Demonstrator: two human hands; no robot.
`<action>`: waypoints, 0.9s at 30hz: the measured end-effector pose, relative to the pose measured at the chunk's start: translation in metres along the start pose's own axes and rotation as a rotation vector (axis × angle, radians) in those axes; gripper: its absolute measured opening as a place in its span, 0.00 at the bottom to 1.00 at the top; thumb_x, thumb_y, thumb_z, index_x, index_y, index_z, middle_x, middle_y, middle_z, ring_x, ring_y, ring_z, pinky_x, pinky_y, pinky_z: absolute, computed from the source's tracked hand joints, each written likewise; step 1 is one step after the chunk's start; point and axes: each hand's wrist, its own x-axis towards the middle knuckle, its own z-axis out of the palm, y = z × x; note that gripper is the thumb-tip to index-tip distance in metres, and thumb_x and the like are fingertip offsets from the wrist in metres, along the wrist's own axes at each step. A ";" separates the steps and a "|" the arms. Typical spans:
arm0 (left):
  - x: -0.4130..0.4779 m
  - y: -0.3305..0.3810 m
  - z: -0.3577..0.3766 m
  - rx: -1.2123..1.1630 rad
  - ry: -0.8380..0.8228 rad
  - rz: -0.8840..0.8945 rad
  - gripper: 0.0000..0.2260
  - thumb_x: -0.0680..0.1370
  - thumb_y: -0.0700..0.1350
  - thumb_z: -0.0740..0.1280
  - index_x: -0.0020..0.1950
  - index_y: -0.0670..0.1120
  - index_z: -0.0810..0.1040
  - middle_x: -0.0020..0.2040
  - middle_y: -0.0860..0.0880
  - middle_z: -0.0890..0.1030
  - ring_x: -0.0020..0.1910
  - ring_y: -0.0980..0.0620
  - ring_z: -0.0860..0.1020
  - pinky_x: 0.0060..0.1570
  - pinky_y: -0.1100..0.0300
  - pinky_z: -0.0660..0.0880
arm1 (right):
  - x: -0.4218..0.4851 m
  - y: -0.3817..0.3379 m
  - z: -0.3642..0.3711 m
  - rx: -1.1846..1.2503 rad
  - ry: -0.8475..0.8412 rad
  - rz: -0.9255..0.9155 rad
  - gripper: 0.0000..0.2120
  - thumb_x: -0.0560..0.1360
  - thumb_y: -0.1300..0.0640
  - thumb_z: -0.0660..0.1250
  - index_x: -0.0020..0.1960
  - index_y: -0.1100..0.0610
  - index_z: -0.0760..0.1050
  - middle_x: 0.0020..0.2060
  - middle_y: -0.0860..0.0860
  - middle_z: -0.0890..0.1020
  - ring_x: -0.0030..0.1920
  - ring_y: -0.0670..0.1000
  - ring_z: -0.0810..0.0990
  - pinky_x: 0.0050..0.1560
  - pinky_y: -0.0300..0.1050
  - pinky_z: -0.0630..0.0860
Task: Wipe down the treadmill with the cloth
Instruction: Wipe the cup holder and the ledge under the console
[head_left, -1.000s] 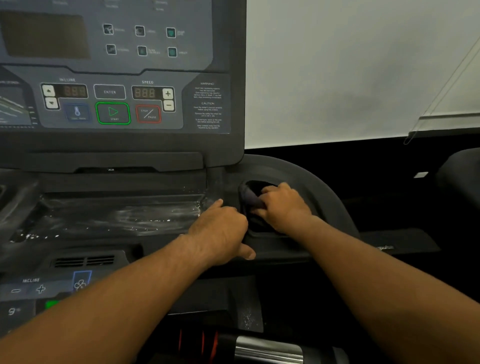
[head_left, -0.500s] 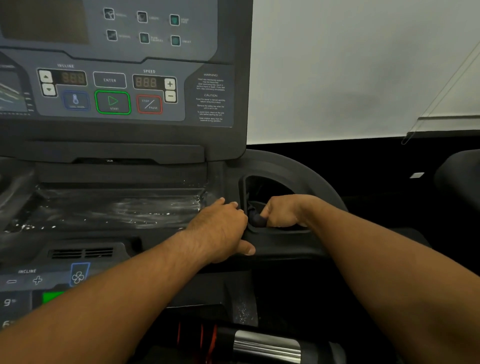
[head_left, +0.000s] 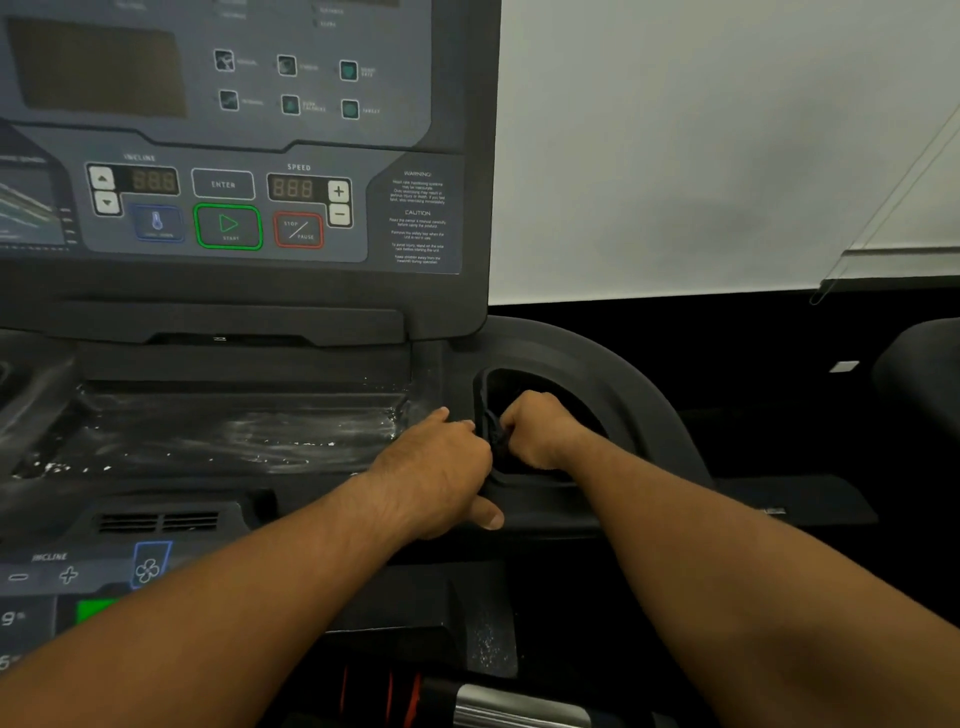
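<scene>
The treadmill console (head_left: 249, 197) fills the upper left, with a dark tray (head_left: 234, 431) below it. To the tray's right is a dark cup holder (head_left: 587, 374). My right hand (head_left: 540, 431) is down inside that holder, fingers curled round a dark cloth (head_left: 496, 431) pressed against its left wall; most of the cloth is hidden. My left hand (head_left: 441, 473) rests on the ledge just left of the holder, fingers curled over the rim and thumb under the front edge.
The tray's plastic film carries white specks and smears. A lower panel (head_left: 67, 577) with incline and fan buttons sits at the bottom left. A chrome bar (head_left: 519, 706) shows at the bottom. A white wall (head_left: 727, 145) stands behind, with dark equipment at right.
My right hand has moved with the cloth from the holder's front lip to its left wall. The left hand has stayed on the ledge. The view tilted a little.
</scene>
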 end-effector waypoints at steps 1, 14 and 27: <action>0.000 0.000 0.000 0.004 -0.008 -0.004 0.31 0.75 0.67 0.61 0.65 0.44 0.76 0.66 0.46 0.76 0.70 0.50 0.69 0.76 0.49 0.53 | 0.003 -0.003 0.003 0.019 0.042 0.046 0.15 0.73 0.67 0.65 0.32 0.52 0.77 0.34 0.50 0.78 0.40 0.52 0.78 0.41 0.44 0.76; -0.009 0.006 0.000 0.009 0.044 -0.030 0.32 0.77 0.66 0.60 0.69 0.42 0.72 0.68 0.46 0.74 0.68 0.49 0.69 0.74 0.49 0.58 | 0.012 -0.029 0.010 1.268 0.496 0.652 0.08 0.73 0.59 0.69 0.37 0.59 0.75 0.39 0.57 0.81 0.40 0.56 0.81 0.35 0.44 0.76; -0.006 0.007 -0.001 0.055 0.035 -0.010 0.30 0.77 0.65 0.60 0.67 0.42 0.74 0.67 0.45 0.75 0.69 0.48 0.68 0.74 0.47 0.56 | 0.022 -0.022 0.013 0.648 0.359 0.582 0.11 0.72 0.56 0.74 0.44 0.62 0.76 0.41 0.57 0.79 0.44 0.59 0.81 0.39 0.47 0.77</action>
